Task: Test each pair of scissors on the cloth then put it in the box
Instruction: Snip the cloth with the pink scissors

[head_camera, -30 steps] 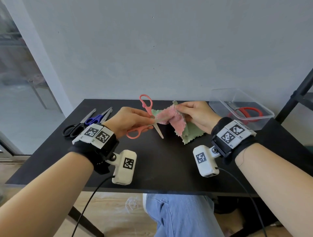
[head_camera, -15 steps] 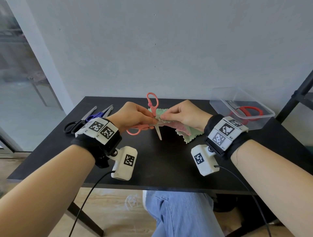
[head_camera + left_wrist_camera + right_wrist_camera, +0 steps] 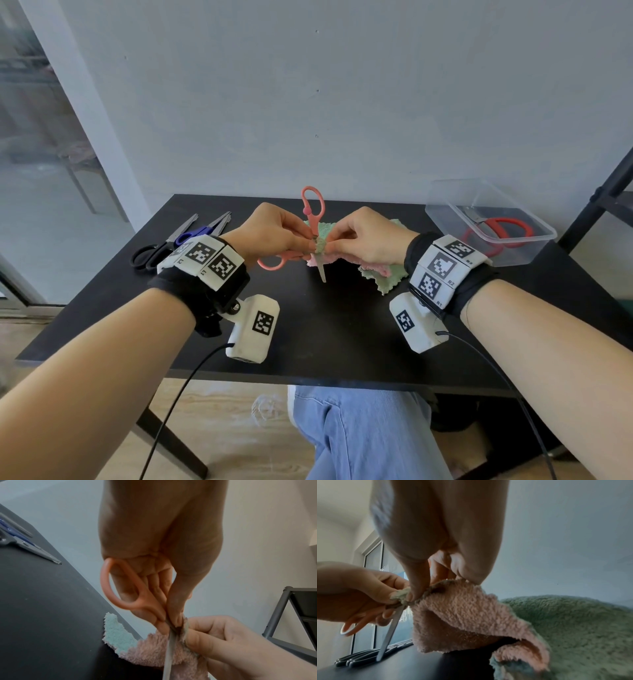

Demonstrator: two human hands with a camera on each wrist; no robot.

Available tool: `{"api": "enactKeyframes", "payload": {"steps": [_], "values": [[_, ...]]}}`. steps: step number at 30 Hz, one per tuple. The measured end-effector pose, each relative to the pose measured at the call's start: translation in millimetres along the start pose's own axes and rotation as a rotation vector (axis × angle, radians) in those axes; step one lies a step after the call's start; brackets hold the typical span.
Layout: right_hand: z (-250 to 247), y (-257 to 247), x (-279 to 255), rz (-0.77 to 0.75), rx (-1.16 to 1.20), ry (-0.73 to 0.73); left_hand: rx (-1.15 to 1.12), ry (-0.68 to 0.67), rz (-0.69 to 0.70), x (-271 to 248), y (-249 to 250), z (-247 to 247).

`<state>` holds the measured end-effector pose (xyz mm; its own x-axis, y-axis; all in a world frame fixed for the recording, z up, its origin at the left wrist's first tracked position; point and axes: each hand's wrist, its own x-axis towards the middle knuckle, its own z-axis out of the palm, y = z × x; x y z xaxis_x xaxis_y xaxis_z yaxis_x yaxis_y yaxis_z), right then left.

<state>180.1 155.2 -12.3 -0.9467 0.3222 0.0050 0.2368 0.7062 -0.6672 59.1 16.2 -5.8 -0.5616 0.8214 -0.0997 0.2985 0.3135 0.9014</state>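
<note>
My left hand [image 3: 274, 233] pinches the pink-handled scissors [image 3: 312, 205] near their pivot, over the middle of the black table [image 3: 329, 329]. One handle loop stands up and one blade [image 3: 321, 270] points down. In the left wrist view a loop [image 3: 118, 586] hangs under the palm. My right hand [image 3: 366, 236] pinches an edge of the pink and green cloth [image 3: 380, 274] right against the pivot. That pinched edge [image 3: 436, 588] shows in the right wrist view, with the blade [image 3: 388, 631] hanging beside it. The clear plastic box [image 3: 493, 222] at the back right holds red-handled scissors [image 3: 507, 229].
Black-handled scissors [image 3: 150, 253] and blue-handled scissors [image 3: 202, 231] lie at the table's back left. A dark metal shelf frame [image 3: 603, 195] stands right of the box. My knee in jeans [image 3: 359, 431] is below the table's front edge.
Both hands have risen and come together. The scissors turned more upright, and the right hand brought the cloth edge from the right up to the scissors' pivot.
</note>
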Motion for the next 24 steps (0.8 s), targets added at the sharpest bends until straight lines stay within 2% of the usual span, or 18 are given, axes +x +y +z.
{"api": "enactKeyframes", "payload": {"steps": [9,24], "values": [[-10,7,1,-0.032,-0.086,-0.003,-0.051,0.000,-0.016,-2,0,-3],[-14,16,-5,-0.016,-0.036,0.026,-0.105,-0.010,-0.041,-5,-4,-3]]}}
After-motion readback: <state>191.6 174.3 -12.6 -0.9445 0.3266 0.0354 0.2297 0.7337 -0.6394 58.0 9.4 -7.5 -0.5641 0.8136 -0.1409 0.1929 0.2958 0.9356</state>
